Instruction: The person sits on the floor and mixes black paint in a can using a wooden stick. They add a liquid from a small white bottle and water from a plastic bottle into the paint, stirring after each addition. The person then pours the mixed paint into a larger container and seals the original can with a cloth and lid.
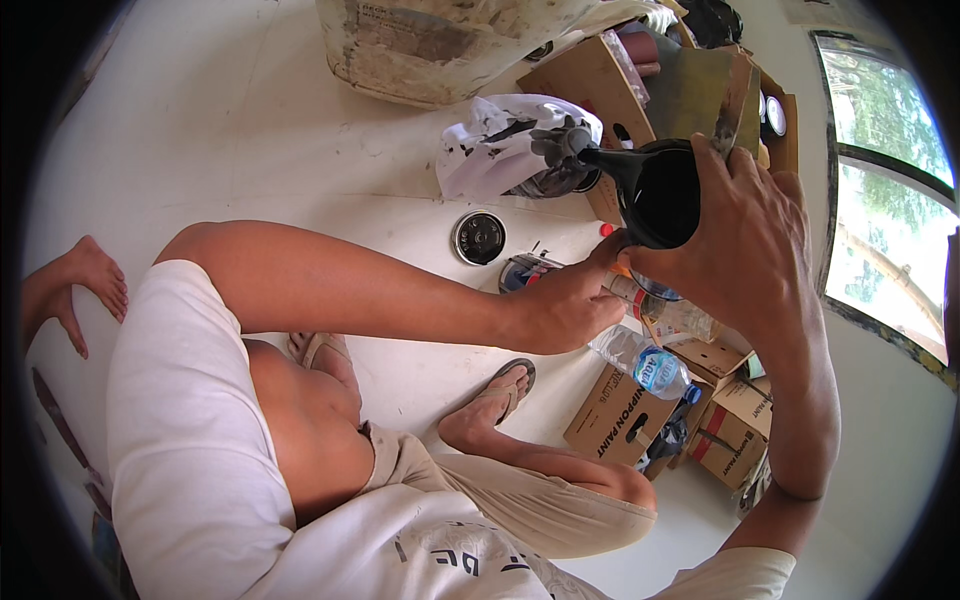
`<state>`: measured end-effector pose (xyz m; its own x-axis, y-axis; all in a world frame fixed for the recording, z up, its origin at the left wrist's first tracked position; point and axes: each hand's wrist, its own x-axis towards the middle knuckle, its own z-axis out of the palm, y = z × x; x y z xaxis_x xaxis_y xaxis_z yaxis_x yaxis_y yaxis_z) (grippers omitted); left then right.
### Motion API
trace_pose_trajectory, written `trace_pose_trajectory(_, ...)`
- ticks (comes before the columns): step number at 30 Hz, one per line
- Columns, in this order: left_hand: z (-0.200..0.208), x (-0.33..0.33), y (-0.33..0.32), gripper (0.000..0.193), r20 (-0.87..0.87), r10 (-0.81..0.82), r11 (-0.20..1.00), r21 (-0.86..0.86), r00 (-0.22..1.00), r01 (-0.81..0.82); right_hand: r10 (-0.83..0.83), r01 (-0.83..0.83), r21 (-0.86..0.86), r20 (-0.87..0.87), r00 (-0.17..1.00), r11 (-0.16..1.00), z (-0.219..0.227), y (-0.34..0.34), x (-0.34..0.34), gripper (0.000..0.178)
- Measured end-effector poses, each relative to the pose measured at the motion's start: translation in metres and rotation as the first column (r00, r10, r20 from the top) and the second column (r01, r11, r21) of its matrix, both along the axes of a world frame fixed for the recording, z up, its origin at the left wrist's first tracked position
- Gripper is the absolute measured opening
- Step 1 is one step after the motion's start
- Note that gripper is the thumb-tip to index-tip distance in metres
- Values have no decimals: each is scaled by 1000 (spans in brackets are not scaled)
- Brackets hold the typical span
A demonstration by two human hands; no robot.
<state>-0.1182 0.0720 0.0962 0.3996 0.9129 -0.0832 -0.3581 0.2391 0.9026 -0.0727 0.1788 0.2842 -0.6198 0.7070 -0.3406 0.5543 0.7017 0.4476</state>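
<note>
My right hand point(745, 235) grips a black, wide-mouthed container point(655, 190) from its right side, fingers spread around the rim. Its inside is glossy black, and it narrows leftward into a spout-like part. Beyond that part is a grey, paint-smeared fitting point(565, 145) in front of a stained white cloth point(490, 150). A flat, worn strip point(735, 105) rises by my right fingertips. My left hand point(565, 310) is closed just below the container, its thumb side up against the lower edge. What its fingers hold is hidden. A clear bottle point(690, 320) lies behind it.
A round black-topped lid point(480, 238) lies on the pale floor. A water bottle point(650, 365) with a blue cap is near cardboard boxes point(615, 410). A large stained container point(420, 60) stands at the far side. Another person's foot point(95, 275) is at left, a window point(890, 190) at right.
</note>
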Motion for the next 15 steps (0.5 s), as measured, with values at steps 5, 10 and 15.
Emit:
trace_pose_trajectory(5, -1, 2, 1, 63, 9, 4, 1000, 8, 1000, -4, -12, 12, 0, 14, 1000, 1000, 1, -1, -3, 111)
trace_pose_trajectory(10, -1, 3, 0, 57, -13, 9, 1000, -12, 1000, -10, 3, -3, 1, 8, 1000, 1000, 0, -1, -2, 111)
trace_pose_trajectory(15, 2, -1, 0, 55, -41, 22, 1000, 1, 999, -22, -34, 34, -10, 12, 999, 999, 1, -3, -9, 110)
